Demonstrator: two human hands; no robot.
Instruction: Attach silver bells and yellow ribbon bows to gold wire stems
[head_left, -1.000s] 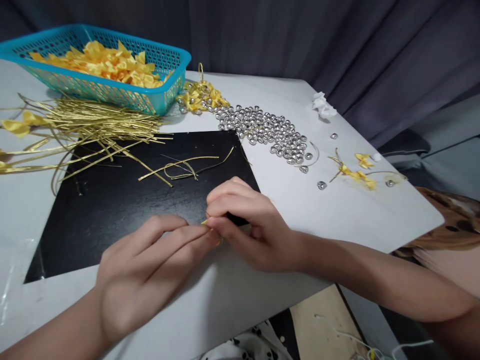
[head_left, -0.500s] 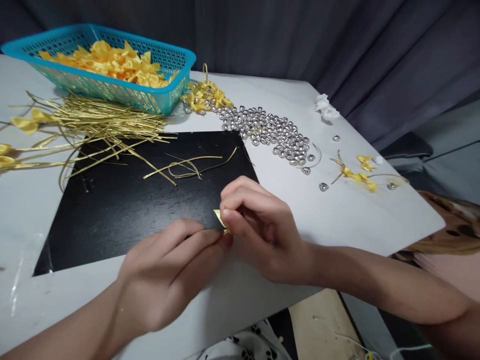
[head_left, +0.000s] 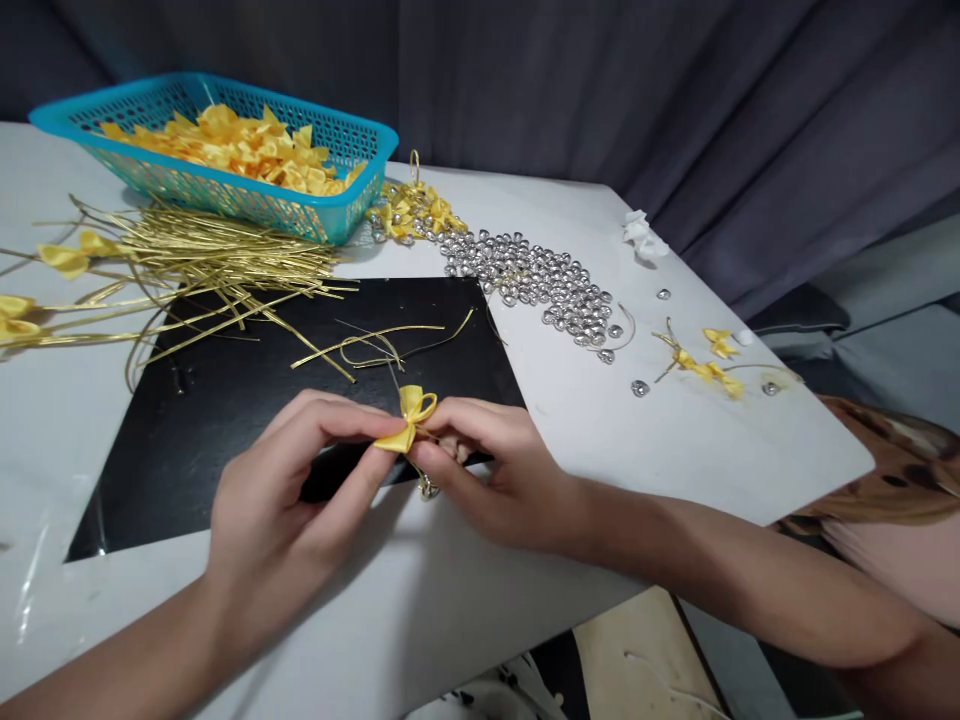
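Note:
A small yellow ribbon bow (head_left: pixel 409 417) is pinched between both hands above the black mat (head_left: pixel 225 420). My left hand (head_left: pixel 292 510) grips its left loop with thumb and forefinger. My right hand (head_left: pixel 487 470) pinches the bow's middle from the right, with a thin gold wire rising from it. A small silver bead (head_left: pixel 427 488) hangs just under my right fingers.
A turquoise basket (head_left: pixel 225 190) of yellow bows stands at the back left. Gold wires (head_left: pixel 202 260) lie in a heap before it. A pile of silver beads (head_left: pixel 540 280) sits mid-table. Finished yellow bow pieces (head_left: pixel 705 360) lie at the right, white scraps (head_left: pixel 641 232) behind.
Both hands have lifted off the mat and parted a little, so the yellow bow now shows fully between the fingertips.

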